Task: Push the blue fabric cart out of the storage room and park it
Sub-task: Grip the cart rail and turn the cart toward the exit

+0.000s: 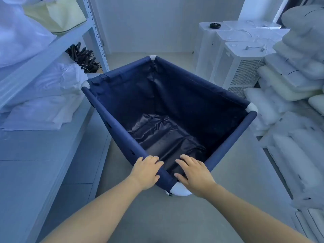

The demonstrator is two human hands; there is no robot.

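Note:
The blue fabric cart (112, 120) stands on the grey floor in front of me, turned so one white corner piece points at me. It is empty, with a dark creased liner at the bottom. My left hand (145, 171) wraps over the left top rail just beside that near corner. My right hand (194, 174) lies over the near end of the right rail, fingers bent into the cart's inside. Both arms reach in from the bottom of the head view.
A white metal shelf rack (52, 50) with folded white linen (52, 95) and black hangers (84, 57) lines the left. White air units (235, 67) stand at the back right. Stacked pillows (294, 81) fill the right side. Grey floor runs ahead to the back wall.

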